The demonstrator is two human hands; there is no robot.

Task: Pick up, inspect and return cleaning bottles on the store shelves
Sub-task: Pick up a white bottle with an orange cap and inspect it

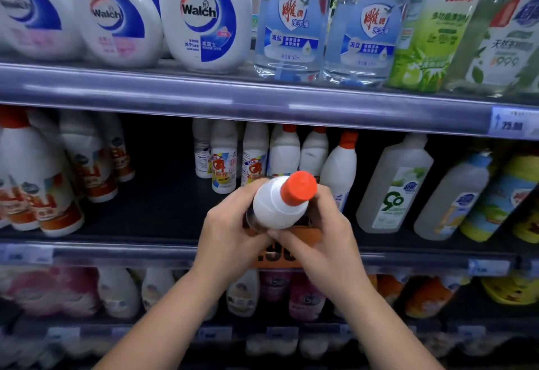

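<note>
White bottle (277, 209), orange cap (299, 187) tipped toward the camera, held just in front of the middle shelf (163, 209). Left hand (230, 224) and right hand (318, 238) both curl round it. Body opaque, contents unseen; label hidden by fingers.

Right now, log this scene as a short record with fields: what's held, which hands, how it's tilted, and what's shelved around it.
held: white bottle with orange cap
hands: left hand and right hand both grip the bottle's body
tilt: cap end leans toward the camera; label not visible
above: Walch bottles, clear soap bottles, green bottle
behind hands: similar orange-capped bottles
price tag: 25.00, far right on the upper shelf rail
</note>
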